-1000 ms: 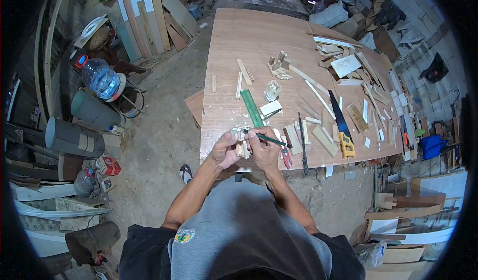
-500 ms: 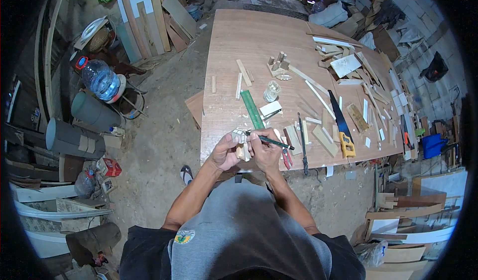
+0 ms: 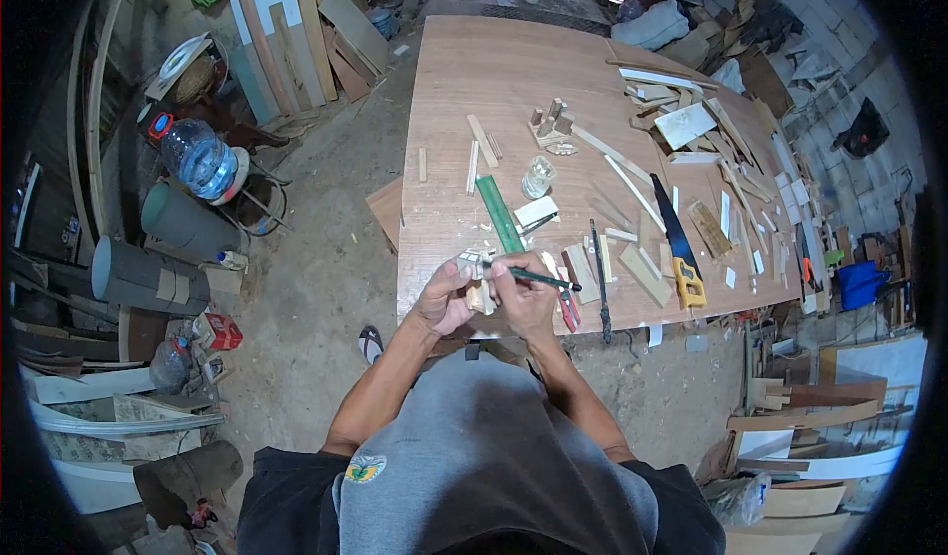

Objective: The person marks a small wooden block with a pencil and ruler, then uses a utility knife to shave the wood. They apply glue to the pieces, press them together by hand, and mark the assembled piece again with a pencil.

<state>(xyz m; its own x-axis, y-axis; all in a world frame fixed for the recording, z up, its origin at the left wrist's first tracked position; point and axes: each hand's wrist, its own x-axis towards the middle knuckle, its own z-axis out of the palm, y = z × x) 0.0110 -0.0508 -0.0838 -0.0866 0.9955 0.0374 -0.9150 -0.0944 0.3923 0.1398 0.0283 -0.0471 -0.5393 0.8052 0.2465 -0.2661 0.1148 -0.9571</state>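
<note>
My left hand (image 3: pixel 444 296) is closed around a small, pale carved wooden piece (image 3: pixel 480 299) just above the table's near edge. My right hand (image 3: pixel 528 305) grips a slim dark pen-shaped tool (image 3: pixel 548 279), its back end pointing right. The tool's front end meets the top of the wooden piece; my fingers partly hide the contact, and the tip's kind cannot be made out. Beyond my hands lies a green ruler-like strip (image 3: pixel 499 211). Red-handled pliers (image 3: pixel 569 312) rest beside my right hand.
On the brown table (image 3: pixel 513 61) are a handsaw (image 3: pixel 675 239) with a yellow handle, a glass jar (image 3: pixel 538 178), a white block (image 3: pixel 537 209), a long thin dark tool (image 3: pixel 600 283) and several wood offcuts (image 3: pixel 681 130). A water bottle (image 3: pixel 202 155) stands on a stool at left.
Both hands keep their grip on the wooden piece and the tool, nearly in place. The whole view has shifted slightly.
</note>
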